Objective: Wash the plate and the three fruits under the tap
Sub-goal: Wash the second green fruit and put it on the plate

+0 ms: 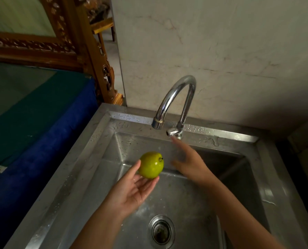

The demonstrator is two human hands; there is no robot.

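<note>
Square stainless-steel sink basin (167,198): wet walls all round, round drain (161,229) at 6 o'clock, floor otherwise bare. Curved chrome tap (174,101) at 12 o'clock, spout over the basin. Round yellow-green glossy fruit (151,164), dark stem up, wet, at centre-left above the basin, cradled on the fingertips of the left hand (133,191), palm up, fingers loosely spread. Right hand (189,162) open, holding nothing, forefinger just below the tap lever (172,132).

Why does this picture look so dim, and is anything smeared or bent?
Head view: light is dim and the corners fall dark; the outstretched right hand is motion-blurred, while the glossy green round fruit on the left hand stays sharp; the curved chrome tap shows glare; the steel sink's rim bows from wide-angle distortion.
</note>
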